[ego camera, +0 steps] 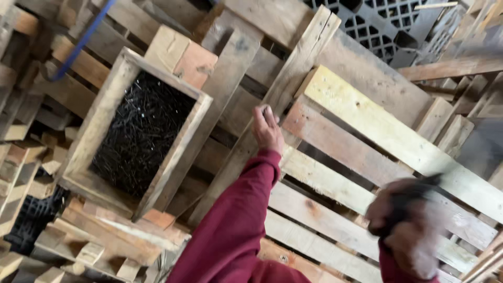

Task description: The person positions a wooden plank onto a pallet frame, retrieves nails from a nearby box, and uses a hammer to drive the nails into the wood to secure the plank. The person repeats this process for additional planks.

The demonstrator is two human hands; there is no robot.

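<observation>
While the left hand (267, 128) pinches something tiny against a pallet board (293, 73) beside the wooden nail box (137, 131), the blurred right hand (406, 228) clutches a dark tool, grip closed, seemingly nailing; aim matters next.

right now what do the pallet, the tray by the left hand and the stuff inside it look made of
Pallet: raw, unfinished wood, with visible grain and nail heads. Tray: the same rough wood, weathered grey. Its contents: thin dark pieces with glints, probably metal nails.
</observation>
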